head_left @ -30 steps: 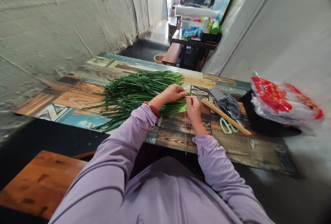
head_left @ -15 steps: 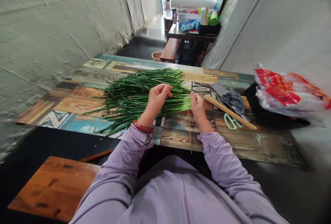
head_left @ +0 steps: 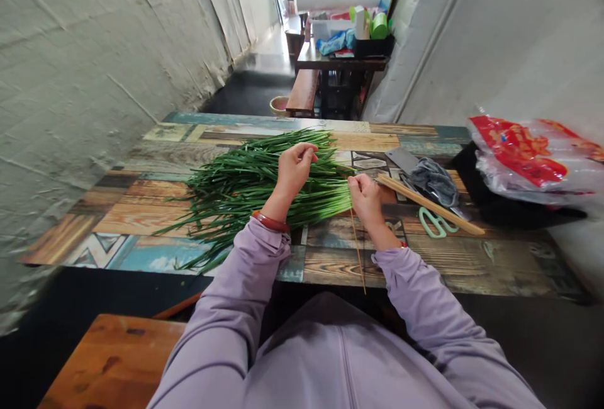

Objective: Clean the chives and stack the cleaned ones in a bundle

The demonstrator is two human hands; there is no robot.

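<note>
The left hand (head_left: 293,170), which meets the right hand (head_left: 367,200) at the pale stem ends a second ago, is now apart from it above the green stalks (head_left: 245,173), its fingers loosely curled (whether they grip anything, I cannot tell). The right hand's fingers are pinched together beside those ends, their hold unclear, and a thin tan strand (head_left: 357,248) slants down from there past the edge of the table (head_left: 141,207), where the stalks lie spread.

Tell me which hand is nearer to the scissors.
The right hand, at the pale stalk ends; the left hand, over the leaves, is farther from the scissors.
</note>
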